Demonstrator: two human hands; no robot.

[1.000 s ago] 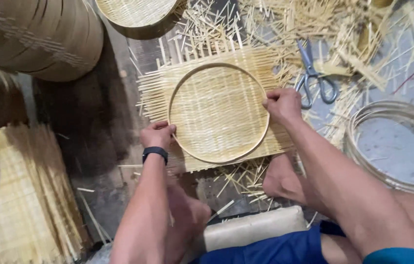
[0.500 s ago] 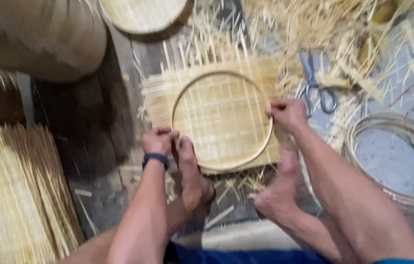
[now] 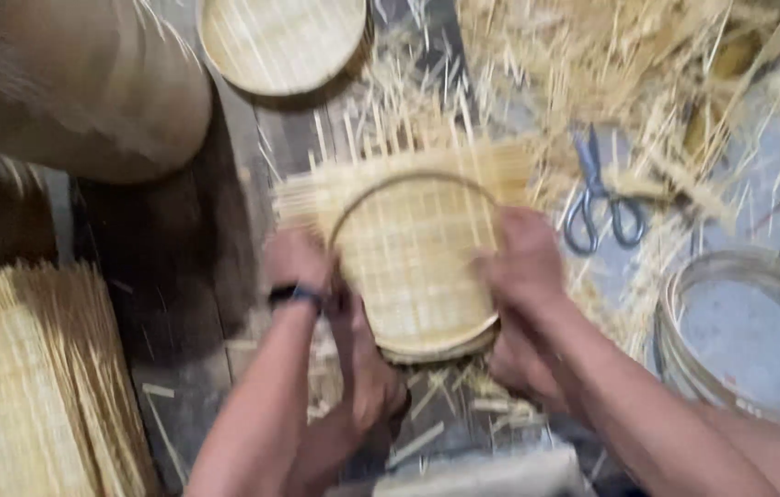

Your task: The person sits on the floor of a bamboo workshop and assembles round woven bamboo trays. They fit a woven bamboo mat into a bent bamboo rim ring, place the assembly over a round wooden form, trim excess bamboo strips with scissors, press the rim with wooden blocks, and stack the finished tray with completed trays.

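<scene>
A woven bamboo mat with a round bamboo hoop (image 3: 413, 262) pressed into it sits tilted up in front of me, loose strip ends sticking out at its far edge. My left hand (image 3: 296, 262), with a dark band on the wrist, grips the hoop's left side. My right hand (image 3: 523, 262) grips its right side. My bare feet (image 3: 367, 377) press against the near rim from below. The picture is blurred by motion.
Blue-handled scissors (image 3: 597, 198) lie to the right among bamboo offcuts. A finished round tray (image 3: 279, 41) is at the top. Stacked trays (image 3: 77, 92) sit top left, a flat pile of woven mats (image 3: 31, 387) at left, coiled hoops (image 3: 739, 322) at right.
The mat and hoop have been drawn toward me and tilted up off the floor. Both hands moved from its corners to the hoop's sides, and my feet came up against its near rim.
</scene>
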